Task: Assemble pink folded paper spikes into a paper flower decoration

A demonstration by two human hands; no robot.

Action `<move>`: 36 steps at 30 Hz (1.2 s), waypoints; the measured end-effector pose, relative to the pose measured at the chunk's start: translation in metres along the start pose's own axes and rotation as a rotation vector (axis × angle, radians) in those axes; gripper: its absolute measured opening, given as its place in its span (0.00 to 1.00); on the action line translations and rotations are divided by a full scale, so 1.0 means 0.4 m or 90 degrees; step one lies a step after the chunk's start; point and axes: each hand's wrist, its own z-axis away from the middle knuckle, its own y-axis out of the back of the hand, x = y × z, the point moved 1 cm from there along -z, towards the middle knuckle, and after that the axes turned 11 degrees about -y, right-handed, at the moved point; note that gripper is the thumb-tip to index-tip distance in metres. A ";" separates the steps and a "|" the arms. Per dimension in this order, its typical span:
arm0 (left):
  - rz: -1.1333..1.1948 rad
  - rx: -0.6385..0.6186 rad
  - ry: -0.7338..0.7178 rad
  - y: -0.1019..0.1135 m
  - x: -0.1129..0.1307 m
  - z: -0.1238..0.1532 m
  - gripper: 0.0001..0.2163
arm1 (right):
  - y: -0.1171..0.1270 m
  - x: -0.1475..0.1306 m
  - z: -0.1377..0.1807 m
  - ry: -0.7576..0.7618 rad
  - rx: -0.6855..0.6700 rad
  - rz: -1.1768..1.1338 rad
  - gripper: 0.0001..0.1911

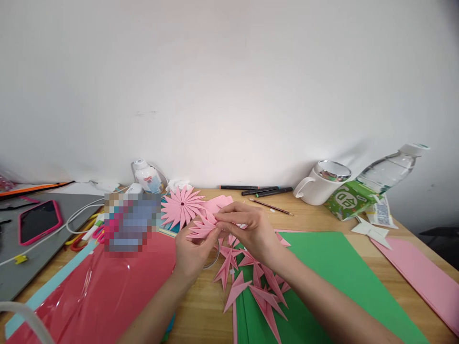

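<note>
Both my hands are raised over the table around a fan of folded pink paper pieces (202,228). My left hand (195,248) is closed on the fan from below, and its points stick out to the left. With fingertips pinched together, my right hand (251,229) grips the fan's right side. Behind them rests a finished-looking round pink paper star (182,204) with a small dark centre. Several loose folded pink pieces (265,296) lie below my right hand, partly on green paper (330,272).
Red paper in a clear sleeve (118,286) lies left, near a pink-cased phone (39,222). Pens (265,191), a pencil (270,206), a white mug (321,184), a green box (349,200) and a tilted water bottle (390,167) stand or lie along the wall. Pink sheets (419,277) lie right.
</note>
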 end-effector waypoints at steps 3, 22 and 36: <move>-0.004 0.001 -0.005 -0.001 0.002 0.000 0.04 | 0.002 -0.003 0.000 -0.009 0.002 0.004 0.07; 0.228 -0.139 0.309 -0.019 0.007 -0.018 0.14 | 0.026 0.074 -0.049 -0.230 -0.106 -0.071 0.16; 0.266 -0.120 0.349 -0.016 0.007 -0.017 0.15 | 0.013 0.089 -0.047 -0.347 -0.048 -0.231 0.16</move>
